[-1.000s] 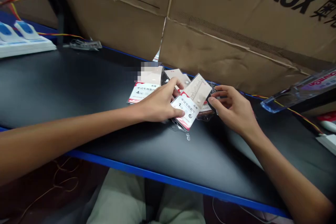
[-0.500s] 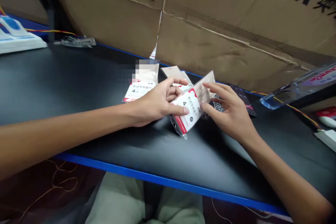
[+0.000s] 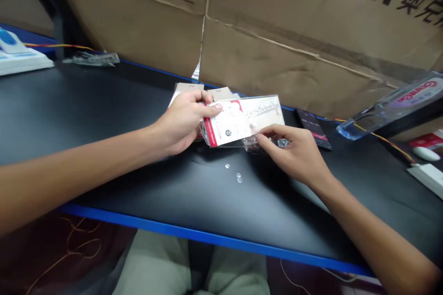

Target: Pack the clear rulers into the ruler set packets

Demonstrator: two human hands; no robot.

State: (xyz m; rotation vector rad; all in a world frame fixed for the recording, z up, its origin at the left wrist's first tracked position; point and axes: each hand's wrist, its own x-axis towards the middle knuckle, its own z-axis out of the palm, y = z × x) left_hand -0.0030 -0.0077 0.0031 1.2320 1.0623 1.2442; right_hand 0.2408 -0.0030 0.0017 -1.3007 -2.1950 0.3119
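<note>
A flat plastic packet of a ruler set [image 3: 230,122], with a white and red printed card, is held nearly level above the dark desk. My left hand [image 3: 183,122] grips its left end, thumb on top. At the lower right edge, the thumb and fingers of my right hand [image 3: 294,147] pinch the packet's clear plastic. Part of the crinkled plastic there hides behind my fingers. Behind the held packet lie other packets [image 3: 218,94], partly covered by it and my left hand. Three small clear discs [image 3: 238,175] rest on the desk below the packet.
A phone [image 3: 314,129] lies right of my right hand. Farther right, a clear plastic bottle [image 3: 391,106] slants over the desk. A power strip [image 3: 24,60] and clear plastic scraps [image 3: 95,59] are at the left. Cardboard [image 3: 242,46] stands along the back; a blue edge [image 3: 207,238] runs in front.
The held packet has turned from steeply tilted to nearly level and risen a little. My right hand has moved down to its lower edge. Small clear discs now show on the desk.
</note>
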